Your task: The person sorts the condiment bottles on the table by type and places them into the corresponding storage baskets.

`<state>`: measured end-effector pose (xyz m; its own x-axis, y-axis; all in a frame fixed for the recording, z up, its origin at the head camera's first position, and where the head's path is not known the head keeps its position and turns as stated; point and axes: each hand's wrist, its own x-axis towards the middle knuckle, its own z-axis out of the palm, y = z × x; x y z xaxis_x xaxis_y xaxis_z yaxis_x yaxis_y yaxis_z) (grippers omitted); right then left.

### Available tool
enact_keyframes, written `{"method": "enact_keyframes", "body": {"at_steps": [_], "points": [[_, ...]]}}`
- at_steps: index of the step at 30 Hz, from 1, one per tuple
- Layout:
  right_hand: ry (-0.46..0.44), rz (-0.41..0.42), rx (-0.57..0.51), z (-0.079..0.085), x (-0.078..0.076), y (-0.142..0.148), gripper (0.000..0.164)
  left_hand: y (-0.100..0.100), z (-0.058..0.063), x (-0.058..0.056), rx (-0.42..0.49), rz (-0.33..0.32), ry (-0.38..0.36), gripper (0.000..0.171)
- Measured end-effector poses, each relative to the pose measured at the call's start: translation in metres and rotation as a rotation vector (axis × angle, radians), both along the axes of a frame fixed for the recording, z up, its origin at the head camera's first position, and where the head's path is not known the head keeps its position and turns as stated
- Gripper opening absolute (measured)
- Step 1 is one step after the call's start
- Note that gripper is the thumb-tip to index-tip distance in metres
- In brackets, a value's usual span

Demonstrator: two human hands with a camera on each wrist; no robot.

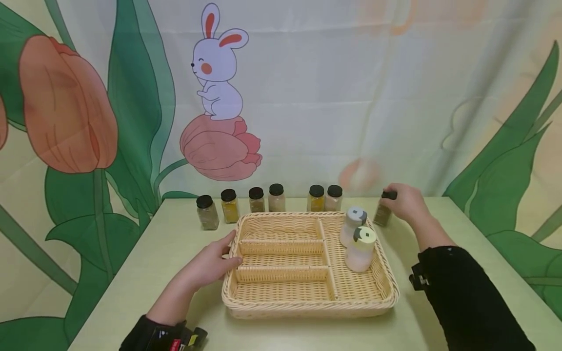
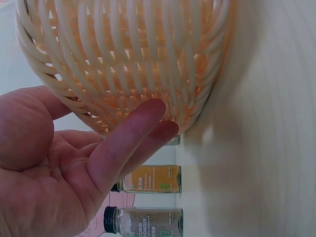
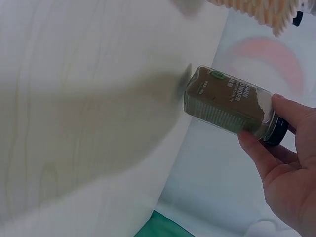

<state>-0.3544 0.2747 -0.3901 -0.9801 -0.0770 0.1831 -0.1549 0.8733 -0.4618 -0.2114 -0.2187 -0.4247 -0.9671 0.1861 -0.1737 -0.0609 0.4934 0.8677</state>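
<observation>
My left hand (image 1: 210, 263) grips the left end of a divided wicker basket (image 1: 307, 306), thumb over the rim. In the left wrist view its fingers lie against the woven outer wall. At the back right, beyond the basket's corner, my right hand (image 1: 406, 202) pinches a spice jar (image 1: 382, 215) near its black cap. The right wrist view shows brown powder in this glass jar (image 3: 224, 101), which is tilted, its base close over the table. In the basket's right compartment stand two whitish bottles, one with a grey-white cap (image 1: 355, 214), the other with a yellow cap (image 1: 365, 236).
Several black-capped spice jars line the back of the table, among them a cumin jar (image 1: 208, 214) and a turmeric jar (image 1: 230, 207) at left. Another yellow jar (image 1: 316, 199) stands behind the basket. A printed cloth (image 1: 307, 97) hangs along the table's back edge.
</observation>
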Motion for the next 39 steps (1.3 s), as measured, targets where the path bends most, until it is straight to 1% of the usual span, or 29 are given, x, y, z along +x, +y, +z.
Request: {"method": "enact_keyframes", "body": {"at_steps": [5,11,19,27,34,39], "points": [[-0.012,0.014,0.002,0.010,0.002,0.002,0.045,0.000,0.001,0.000,0.004,0.000,0.003,0.083],[-0.006,0.045,0.008,0.021,0.005,0.004,0.046,0.000,0.000,0.000,-0.002,-0.001,0.005,0.082],[-0.029,0.033,0.005,0.033,0.010,0.002,0.048,0.001,0.000,0.001,-0.007,0.000,0.008,0.082],[0.001,0.068,0.018,0.051,0.013,-0.001,0.048,0.002,0.003,0.004,-0.005,-0.006,0.003,0.082],[0.026,0.092,0.034,0.066,0.014,-0.003,0.047,0.001,0.004,0.003,-0.002,-0.005,0.009,0.081],[0.000,0.098,0.026,0.075,0.017,-0.005,0.048,0.001,0.004,0.003,0.001,-0.009,0.008,0.081]]}}
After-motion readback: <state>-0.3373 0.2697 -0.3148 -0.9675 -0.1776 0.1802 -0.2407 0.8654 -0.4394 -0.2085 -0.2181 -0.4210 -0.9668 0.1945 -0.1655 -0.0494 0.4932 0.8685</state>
